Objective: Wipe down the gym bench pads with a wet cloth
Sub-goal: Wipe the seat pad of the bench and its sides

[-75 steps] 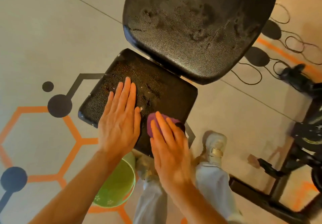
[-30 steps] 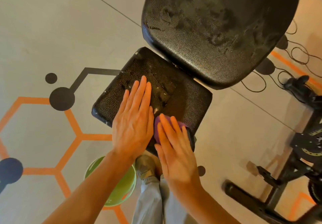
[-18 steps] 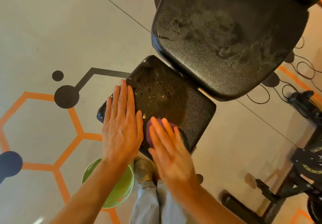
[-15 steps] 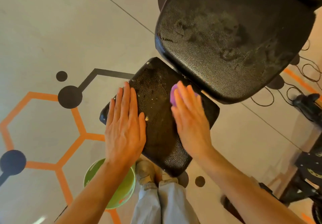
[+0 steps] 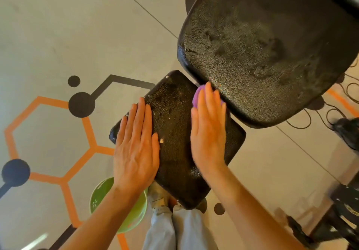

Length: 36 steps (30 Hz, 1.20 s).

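The black seat pad (image 5: 174, 129) of the gym bench lies below me, wet and speckled with small crumbs. The larger black back pad (image 5: 262, 47) rises behind it, streaked with damp marks. My left hand (image 5: 136, 148) lies flat, fingers together, on the seat pad's left edge and holds nothing. My right hand (image 5: 208, 129) presses a purple cloth (image 5: 197, 97) flat onto the far right part of the seat pad, close under the back pad's lower edge. Most of the cloth is hidden beneath my fingers.
A green bowl (image 5: 103, 195) sits on the floor under my left forearm. My legs in light jeans (image 5: 174, 228) stand at the seat's near end. Black cables (image 5: 318, 117) and dark machine frame parts (image 5: 342, 211) lie to the right. The floor carries orange hexagon lines.
My right hand slid the purple cloth from the near right corner of the seat pad up to its far end by the back pad. My left hand stayed on the left edge.
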Each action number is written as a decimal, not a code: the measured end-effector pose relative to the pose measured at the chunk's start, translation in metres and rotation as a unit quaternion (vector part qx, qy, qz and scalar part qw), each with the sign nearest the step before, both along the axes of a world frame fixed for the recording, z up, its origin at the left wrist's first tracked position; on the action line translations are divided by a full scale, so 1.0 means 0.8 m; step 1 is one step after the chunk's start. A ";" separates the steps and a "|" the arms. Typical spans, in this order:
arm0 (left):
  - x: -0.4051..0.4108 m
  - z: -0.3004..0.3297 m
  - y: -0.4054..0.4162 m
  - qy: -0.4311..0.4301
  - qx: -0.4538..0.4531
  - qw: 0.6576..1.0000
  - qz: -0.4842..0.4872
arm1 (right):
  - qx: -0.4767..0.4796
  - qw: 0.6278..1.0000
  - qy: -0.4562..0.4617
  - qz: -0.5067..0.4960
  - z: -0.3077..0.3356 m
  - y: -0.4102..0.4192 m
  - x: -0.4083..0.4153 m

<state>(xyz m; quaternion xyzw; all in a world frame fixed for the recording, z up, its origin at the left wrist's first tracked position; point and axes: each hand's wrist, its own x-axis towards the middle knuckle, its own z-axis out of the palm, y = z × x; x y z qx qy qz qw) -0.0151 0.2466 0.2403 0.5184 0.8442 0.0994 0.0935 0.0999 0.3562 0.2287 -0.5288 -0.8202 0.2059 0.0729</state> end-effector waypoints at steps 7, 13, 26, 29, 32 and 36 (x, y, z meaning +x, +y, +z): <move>0.000 0.003 0.000 -0.011 0.009 1.000 0.001 | -0.010 0.988 0.014 0.155 0.015 -0.015 0.006; 0.000 0.002 0.000 -0.015 0.000 1.000 0.000 | -0.009 0.986 -0.017 0.164 0.009 -0.001 -0.016; 0.001 0.004 0.001 -0.032 -0.009 0.999 0.004 | -0.008 0.956 -0.027 0.292 0.024 -0.044 -0.010; 0.000 0.005 0.001 -0.036 -0.006 0.999 0.010 | 0.015 0.951 -0.020 0.307 0.008 0.028 -0.009; 0.000 0.003 0.002 -0.033 -0.004 0.999 0.014 | -0.024 0.990 -0.020 0.135 0.003 0.067 -0.027; -0.001 0.009 -0.002 -0.058 0.036 0.998 0.011 | -0.057 0.993 0.023 0.099 0.010 0.050 -0.033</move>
